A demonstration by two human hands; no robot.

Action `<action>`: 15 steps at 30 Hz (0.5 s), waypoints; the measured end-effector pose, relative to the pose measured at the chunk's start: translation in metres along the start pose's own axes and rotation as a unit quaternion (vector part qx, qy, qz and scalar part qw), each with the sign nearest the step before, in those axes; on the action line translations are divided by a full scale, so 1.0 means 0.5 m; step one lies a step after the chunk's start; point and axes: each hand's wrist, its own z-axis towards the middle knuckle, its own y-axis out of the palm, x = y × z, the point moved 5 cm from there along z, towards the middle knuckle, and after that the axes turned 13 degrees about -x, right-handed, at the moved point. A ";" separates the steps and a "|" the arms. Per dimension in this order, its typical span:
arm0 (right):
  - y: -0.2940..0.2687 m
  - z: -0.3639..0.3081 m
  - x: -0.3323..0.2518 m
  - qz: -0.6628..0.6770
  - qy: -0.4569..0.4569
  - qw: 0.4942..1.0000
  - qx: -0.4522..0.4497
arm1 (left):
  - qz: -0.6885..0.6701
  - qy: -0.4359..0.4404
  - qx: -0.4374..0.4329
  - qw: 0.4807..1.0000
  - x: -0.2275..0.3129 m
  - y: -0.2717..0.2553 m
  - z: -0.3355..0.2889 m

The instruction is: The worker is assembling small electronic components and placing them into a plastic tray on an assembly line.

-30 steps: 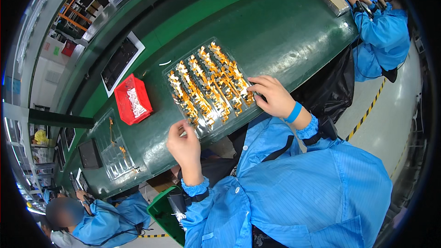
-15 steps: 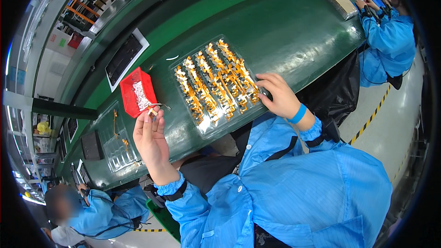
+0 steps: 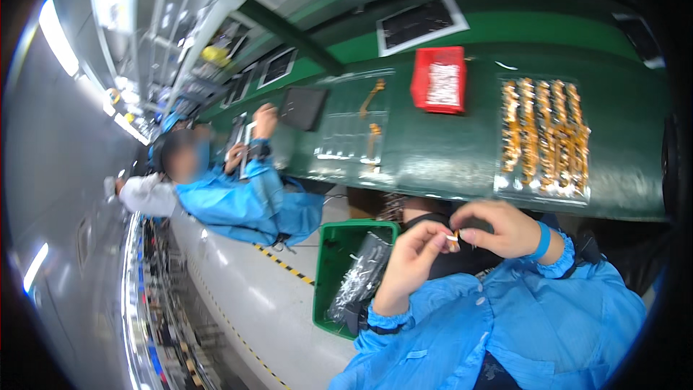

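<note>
Off the near edge of the counter [image 3: 440, 155], the left hand [image 3: 413, 263] pinches one white-and-orange piece [image 3: 452, 239], the right hand [image 3: 499, 229]'s grip unclear, while orange strips [image 3: 546, 130] lie untouched in a tray [image 3: 509, 192].

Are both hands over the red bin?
No, the left hand and right hand are close together, away from the red bin.

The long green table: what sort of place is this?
Maybe a factory: rows of small orange parts lie in a clear plastic tray, a co-worker wears a blue smock, and yellow and black striped tape marks the grey floor.
</note>
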 end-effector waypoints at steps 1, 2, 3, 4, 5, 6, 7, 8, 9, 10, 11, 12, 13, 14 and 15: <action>0.032 0.010 0.024 0.121 0.021 0.990 -0.075 | -0.010 -0.003 0.026 1.000 -0.002 -0.008 -0.035; 0.069 0.016 0.057 0.237 0.050 0.959 -0.146 | -0.023 -0.006 0.047 0.999 -0.005 -0.017 -0.064; 0.103 0.020 0.081 0.336 0.061 0.918 -0.202 | -0.021 -0.010 0.070 0.997 -0.001 -0.028 -0.096; 0.124 0.023 0.096 0.382 0.079 0.887 -0.248 | -0.019 -0.012 0.096 0.995 -0.003 -0.036 -0.126; 0.140 0.024 0.099 0.398 0.090 0.875 -0.261 | -0.015 -0.029 0.108 0.994 -0.008 -0.041 -0.154; 0.150 0.017 0.102 0.414 0.097 0.865 -0.266 | -0.017 -0.032 0.099 0.994 -0.019 -0.042 -0.170; 0.162 0.023 0.102 0.400 0.084 0.867 -0.285 | -0.026 -0.038 0.109 0.993 -0.025 -0.047 -0.189; 0.169 0.030 0.093 0.379 0.090 0.872 -0.296 | -0.035 -0.043 0.118 0.991 -0.033 -0.049 -0.202; 0.174 0.037 0.093 0.340 0.071 0.884 -0.313 | -0.029 -0.036 0.135 0.990 -0.041 -0.054 -0.209; 0.176 0.042 0.090 0.300 0.052 0.895 -0.327 | -0.020 -0.034 0.141 0.989 -0.041 -0.055 -0.216; 0.172 0.046 0.078 0.254 0.064 0.911 -0.319 | -0.015 -0.029 0.150 0.988 -0.040 -0.052 -0.221; 0.169 0.055 0.071 0.147 0.054 0.939 -0.307 | -0.015 -0.023 0.159 0.987 -0.037 -0.050 -0.227; 0.165 0.070 0.056 0.087 -0.004 0.956 -0.281 | -0.005 -0.031 0.174 0.984 -0.030 -0.048 -0.232; 0.162 0.085 0.040 0.028 -0.060 0.966 -0.251 | -0.008 -0.028 0.173 0.984 -0.016 -0.043 -0.234; 0.154 0.088 0.026 -0.039 -0.104 0.977 -0.184 | 0.082 -0.037 0.156 0.984 0.008 -0.031 -0.225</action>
